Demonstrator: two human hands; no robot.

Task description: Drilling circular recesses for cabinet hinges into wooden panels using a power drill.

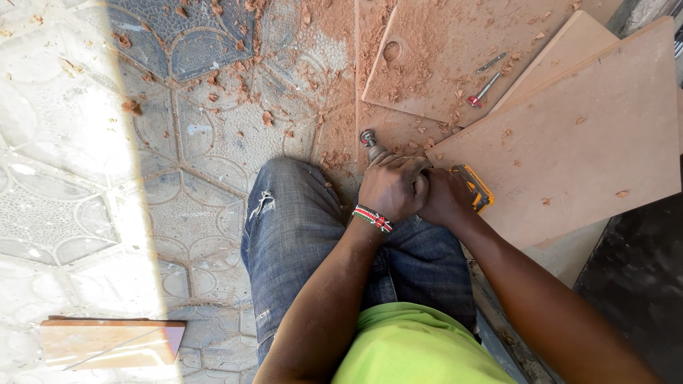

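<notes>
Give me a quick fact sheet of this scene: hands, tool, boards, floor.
Left hand: wrapped around the front of the drill, beaded wristband on
Right hand: gripping the drill's rear
Drill: yellow and black, round cutter bit at the tip
Boards: brown sheets, overlapping; one has a round hole
Loose bits: lying on a board
Floor: patterned tiles, strewn with sawdust

Boards (pixel 583 135): matt brown fibreboard, smooth, dusted with reddish sawdust. Floor (pixel 85 163): patterned tile, textured. Drill (pixel 475 186): yellow-and-black plastic body, shiny metal cutter (pixel 367 136) at its tip. Jeans (pixel 299 227): worn blue denim, frayed. Loose bits (pixel 485 88): bright metal.
</notes>
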